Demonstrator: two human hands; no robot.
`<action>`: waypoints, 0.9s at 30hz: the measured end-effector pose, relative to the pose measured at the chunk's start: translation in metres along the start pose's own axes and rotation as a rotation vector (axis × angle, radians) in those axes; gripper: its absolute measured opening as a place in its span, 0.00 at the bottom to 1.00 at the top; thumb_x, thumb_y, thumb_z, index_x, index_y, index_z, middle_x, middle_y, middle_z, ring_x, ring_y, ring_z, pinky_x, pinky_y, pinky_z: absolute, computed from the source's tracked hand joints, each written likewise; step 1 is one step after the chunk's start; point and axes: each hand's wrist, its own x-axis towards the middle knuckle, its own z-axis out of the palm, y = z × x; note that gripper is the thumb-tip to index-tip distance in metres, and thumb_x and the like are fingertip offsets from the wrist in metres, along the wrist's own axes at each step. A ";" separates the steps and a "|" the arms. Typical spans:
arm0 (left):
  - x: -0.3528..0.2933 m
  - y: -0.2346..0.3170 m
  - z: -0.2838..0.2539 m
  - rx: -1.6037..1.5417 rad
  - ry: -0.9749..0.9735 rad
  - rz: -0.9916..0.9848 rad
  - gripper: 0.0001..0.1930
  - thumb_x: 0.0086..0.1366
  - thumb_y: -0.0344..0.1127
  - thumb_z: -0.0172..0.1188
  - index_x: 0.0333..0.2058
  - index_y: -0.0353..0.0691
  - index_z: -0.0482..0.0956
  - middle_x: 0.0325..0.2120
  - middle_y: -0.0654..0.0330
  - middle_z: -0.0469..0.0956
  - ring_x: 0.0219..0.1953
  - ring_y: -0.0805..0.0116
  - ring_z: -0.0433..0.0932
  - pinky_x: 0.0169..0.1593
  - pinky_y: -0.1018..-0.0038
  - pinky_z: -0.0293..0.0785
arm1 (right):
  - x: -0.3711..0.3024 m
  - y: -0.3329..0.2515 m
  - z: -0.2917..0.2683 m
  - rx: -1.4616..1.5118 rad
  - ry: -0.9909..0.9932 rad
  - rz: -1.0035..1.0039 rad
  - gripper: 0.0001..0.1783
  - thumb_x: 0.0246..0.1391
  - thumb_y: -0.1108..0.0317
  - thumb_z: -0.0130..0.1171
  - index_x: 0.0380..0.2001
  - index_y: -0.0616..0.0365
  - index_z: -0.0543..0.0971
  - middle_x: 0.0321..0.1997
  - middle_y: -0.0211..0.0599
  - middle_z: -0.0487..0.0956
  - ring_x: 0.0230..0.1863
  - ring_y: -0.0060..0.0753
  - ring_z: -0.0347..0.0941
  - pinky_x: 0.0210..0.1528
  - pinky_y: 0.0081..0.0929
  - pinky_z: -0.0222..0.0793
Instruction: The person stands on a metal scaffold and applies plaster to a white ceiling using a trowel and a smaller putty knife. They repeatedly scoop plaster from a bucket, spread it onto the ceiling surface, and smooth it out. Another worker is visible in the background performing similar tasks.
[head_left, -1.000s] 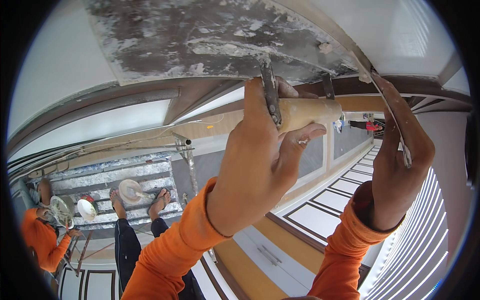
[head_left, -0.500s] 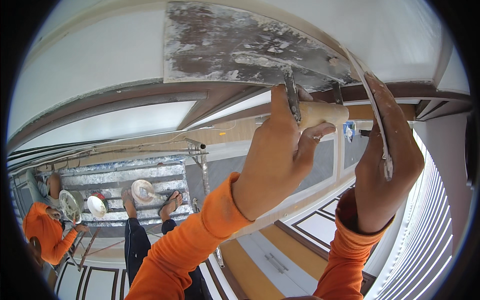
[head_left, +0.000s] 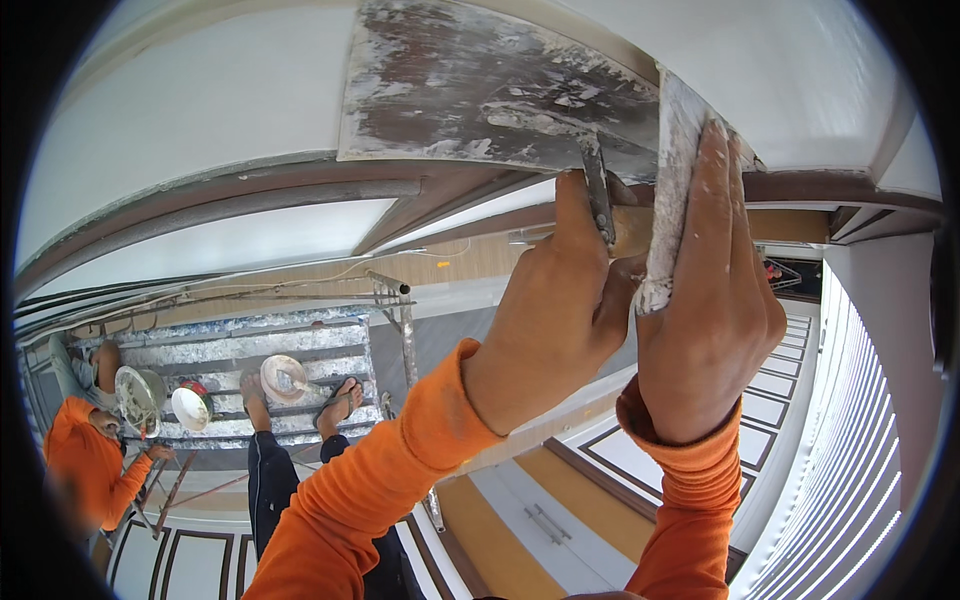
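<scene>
My left hand (head_left: pixel 548 310) is closed round the pale handle of a plastering trowel (head_left: pixel 470 85). The trowel's wide metal plate, smeared with white putty, lies up by the white ceiling panel (head_left: pixel 230 90) and brown trim. In my right hand (head_left: pixel 705 320) is a thin flat scraper (head_left: pixel 677 170) coated in putty, my fingers stretched along its face. Its upper end overlaps the right part of the trowel plate, and its lower end comes close to my left fingertips. My right thumb is hidden behind the blade.
Below left, my feet stand on a putty-stained scaffold platform (head_left: pixel 230 345) beside a bowl (head_left: pixel 284 378), a white tub (head_left: pixel 191 408) and a bucket (head_left: pixel 140 395). A co-worker in orange (head_left: pixel 100 460) is at its left end. A scaffold post (head_left: pixel 408 340) rises near my left forearm.
My right hand has moved left toward the trowel and turned, so the scraper's broad face now shows instead of its edge. The trowel has shifted slightly right in view.
</scene>
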 end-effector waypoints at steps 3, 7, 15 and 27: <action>0.000 0.002 0.000 0.013 0.000 -0.001 0.30 0.61 0.21 0.58 0.56 0.17 0.51 0.22 0.35 0.75 0.26 0.32 0.78 0.27 0.51 0.71 | 0.002 0.004 -0.005 0.000 -0.018 -0.024 0.38 0.40 0.86 0.61 0.61 0.66 0.73 0.59 0.56 0.78 0.52 0.56 0.81 0.47 0.35 0.80; 0.002 0.000 0.001 0.009 0.004 0.014 0.31 0.60 0.21 0.59 0.56 0.18 0.51 0.24 0.35 0.75 0.27 0.33 0.78 0.27 0.53 0.70 | 0.006 0.009 -0.021 -0.005 -0.074 -0.039 0.34 0.43 0.85 0.60 0.59 0.63 0.77 0.56 0.53 0.80 0.47 0.52 0.84 0.41 0.34 0.81; -0.002 -0.009 0.005 -0.037 0.030 0.054 0.30 0.61 0.22 0.59 0.56 0.20 0.52 0.25 0.37 0.76 0.28 0.34 0.78 0.28 0.54 0.72 | -0.002 0.013 -0.032 0.058 -0.087 -0.063 0.28 0.48 0.85 0.58 0.55 0.63 0.80 0.54 0.50 0.83 0.49 0.49 0.84 0.45 0.33 0.83; 0.002 -0.004 0.003 -0.029 0.002 -0.030 0.32 0.63 0.25 0.61 0.57 0.15 0.52 0.26 0.38 0.78 0.29 0.36 0.80 0.30 0.56 0.76 | 0.008 0.008 -0.018 0.120 0.013 -0.048 0.32 0.43 0.89 0.59 0.56 0.64 0.79 0.54 0.50 0.82 0.52 0.49 0.83 0.50 0.34 0.81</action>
